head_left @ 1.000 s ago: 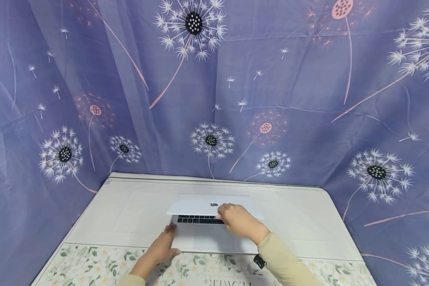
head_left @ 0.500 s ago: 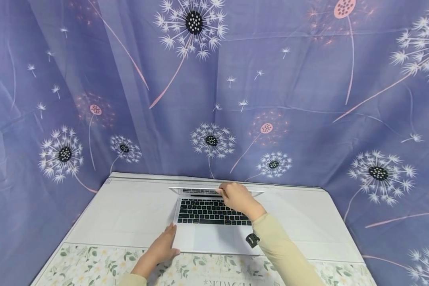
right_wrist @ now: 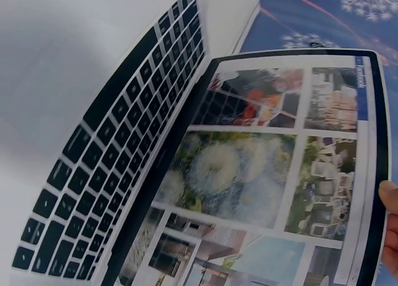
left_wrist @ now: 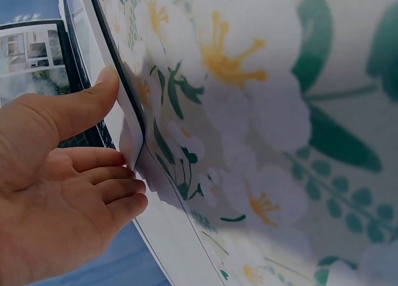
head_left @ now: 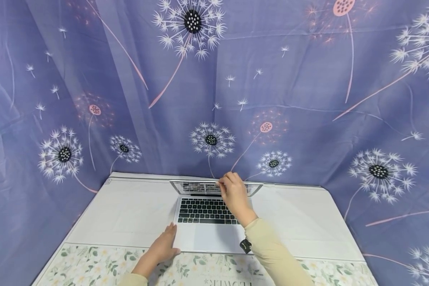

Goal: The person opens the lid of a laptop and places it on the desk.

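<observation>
A silver laptop (head_left: 209,238) lies on the white part of the table, its lid (head_left: 196,187) raised and its black keyboard (head_left: 200,210) exposed. My right hand (head_left: 234,194) pinches the lid's top edge near the middle. In the right wrist view the screen (right_wrist: 236,168) displays a page of photos, and only fingertips (right_wrist: 390,199) show at the lid's edge. My left hand (head_left: 163,244) rests at the front left corner of the base. Seen from the left wrist, its thumb (left_wrist: 107,90) touches the front edge, while nearly straight fingers lie along the side.
Under the laptop is a table with a white cover (head_left: 128,206) and a floral strip (head_left: 89,262) along the front. Purple dandelion-print curtains (head_left: 307,99) hang close behind the table and at both sides. A black device (head_left: 245,246) sits on the right wrist.
My right hand has lifted the laptop lid up and back from nearly closed, uncovering the keyboard and the screen. The left hand has stayed at the corner.
</observation>
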Demonstrator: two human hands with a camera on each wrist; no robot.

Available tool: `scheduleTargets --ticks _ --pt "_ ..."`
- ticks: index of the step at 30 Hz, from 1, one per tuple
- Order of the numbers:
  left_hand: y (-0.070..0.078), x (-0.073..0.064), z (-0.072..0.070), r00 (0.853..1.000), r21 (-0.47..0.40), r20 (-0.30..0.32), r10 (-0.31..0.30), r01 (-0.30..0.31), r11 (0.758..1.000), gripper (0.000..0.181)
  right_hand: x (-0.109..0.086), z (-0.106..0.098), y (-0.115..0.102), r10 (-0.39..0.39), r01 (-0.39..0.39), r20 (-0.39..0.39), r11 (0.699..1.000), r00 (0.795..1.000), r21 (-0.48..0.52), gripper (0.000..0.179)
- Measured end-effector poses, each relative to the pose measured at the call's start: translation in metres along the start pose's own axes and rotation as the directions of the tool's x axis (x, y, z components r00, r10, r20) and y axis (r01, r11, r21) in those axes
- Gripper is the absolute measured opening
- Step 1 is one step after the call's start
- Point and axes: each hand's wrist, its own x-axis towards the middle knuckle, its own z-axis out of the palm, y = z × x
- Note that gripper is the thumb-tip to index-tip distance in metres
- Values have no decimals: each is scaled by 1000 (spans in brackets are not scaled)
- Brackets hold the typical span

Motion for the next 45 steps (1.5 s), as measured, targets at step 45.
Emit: scheduleTargets --ticks 45 --pt "5 0 -2 1000 16 -2 -25 25 1000 90 50 32 50 215 -49 582 957 784 -286 69"
